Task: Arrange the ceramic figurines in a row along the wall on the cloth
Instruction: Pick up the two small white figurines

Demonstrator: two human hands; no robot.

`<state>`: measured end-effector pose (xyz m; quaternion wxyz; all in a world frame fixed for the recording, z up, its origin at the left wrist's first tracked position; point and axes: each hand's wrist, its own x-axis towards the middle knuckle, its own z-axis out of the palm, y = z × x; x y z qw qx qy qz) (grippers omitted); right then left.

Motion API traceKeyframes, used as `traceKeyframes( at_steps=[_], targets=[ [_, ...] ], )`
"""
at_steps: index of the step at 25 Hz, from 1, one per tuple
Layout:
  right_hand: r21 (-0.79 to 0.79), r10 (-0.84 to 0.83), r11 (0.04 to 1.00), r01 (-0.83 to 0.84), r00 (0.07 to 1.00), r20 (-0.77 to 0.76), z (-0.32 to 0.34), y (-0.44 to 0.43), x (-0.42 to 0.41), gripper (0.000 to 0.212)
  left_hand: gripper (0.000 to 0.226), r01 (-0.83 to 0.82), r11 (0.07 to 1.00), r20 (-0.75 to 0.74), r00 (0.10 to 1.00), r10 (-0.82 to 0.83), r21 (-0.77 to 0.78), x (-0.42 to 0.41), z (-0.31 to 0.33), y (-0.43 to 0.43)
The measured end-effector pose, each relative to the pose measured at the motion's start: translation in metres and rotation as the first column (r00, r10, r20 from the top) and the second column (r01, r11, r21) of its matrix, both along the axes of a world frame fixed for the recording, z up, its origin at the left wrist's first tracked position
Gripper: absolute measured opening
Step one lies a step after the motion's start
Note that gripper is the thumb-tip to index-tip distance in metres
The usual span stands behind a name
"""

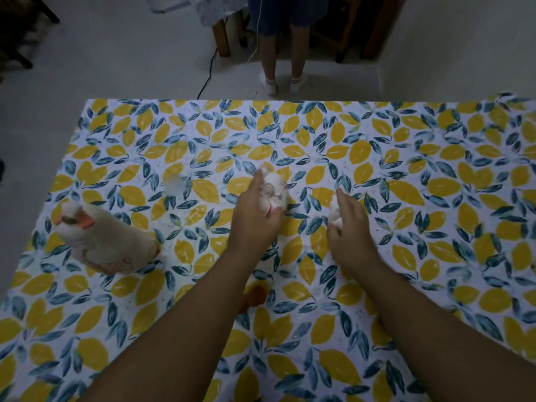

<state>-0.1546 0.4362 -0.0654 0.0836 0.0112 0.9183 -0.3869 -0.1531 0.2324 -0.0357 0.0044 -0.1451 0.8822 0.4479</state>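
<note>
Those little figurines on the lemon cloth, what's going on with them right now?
A person is handling two small white figurines on the lemon-print cloth. The left hand grips a white figurine with painted markings, and the right hand closes around a smaller white figurine. A larger cream duck figurine stands untouched to the left. Something orange shows under the left forearm, unclear what. No row is formed yet.

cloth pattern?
Yellow lemons with blue-green leaves on a white ground; the cloth shows clearly in the head view, the only one.
</note>
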Motion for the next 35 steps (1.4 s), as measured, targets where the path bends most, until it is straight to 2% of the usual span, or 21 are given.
traceKeyframes(
  at_steps=[2,3,5,8,13,17,29,31,33,35],
  targets=[
    [0.022,0.109,0.994,-0.109,0.993,-0.034,0.0,-0.005,0.004,0.063,0.081,0.102,0.994,-0.003,0.995,-0.102,-0.047,-0.001,0.006,0.005],
    [0.026,0.141,0.99,-0.14,0.99,-0.019,0.003,-0.01,0.008,0.064,0.08,0.104,0.994,0.019,0.994,-0.103,-0.034,0.003,0.008,0.005],
    [0.018,0.157,0.987,-0.157,0.987,0.028,0.008,-0.025,0.018,0.065,0.073,0.059,0.997,0.023,0.998,-0.058,-0.048,0.018,0.011,-0.001],
    [0.055,0.205,0.976,-0.209,0.977,0.058,0.009,-0.06,0.034,0.067,0.062,-0.035,0.987,-0.011,0.999,0.033,-0.158,0.057,0.011,-0.029],
    [0.112,0.269,0.955,-0.275,0.961,0.069,0.007,-0.103,0.046,0.069,0.07,-0.112,0.953,0.077,0.987,0.139,-0.281,0.099,0.006,-0.075],
    [0.173,0.243,0.951,-0.256,0.966,0.089,0.005,-0.112,0.05,0.063,0.064,-0.099,0.966,0.063,0.991,0.117,-0.237,0.103,0.004,-0.077],
    [0.155,0.214,0.96,-0.235,0.967,0.136,0.014,-0.114,0.062,0.071,0.063,-0.063,0.989,0.108,0.991,0.078,-0.134,0.105,0.011,-0.081],
    [0.153,0.212,0.962,-0.224,0.973,0.091,0.024,-0.111,0.072,0.071,0.069,-0.024,0.97,0.053,0.998,0.038,-0.243,0.117,0.017,-0.081],
    [0.181,0.201,0.963,-0.198,0.98,0.001,0.036,-0.105,0.088,0.066,0.067,0.035,0.928,-0.085,0.994,-0.072,-0.37,0.134,0.029,-0.078],
    [0.19,0.17,0.969,-0.157,0.984,-0.051,0.043,-0.095,0.106,0.06,0.062,0.113,0.918,-0.172,0.966,-0.191,-0.381,0.15,0.037,-0.074]
  ],
)
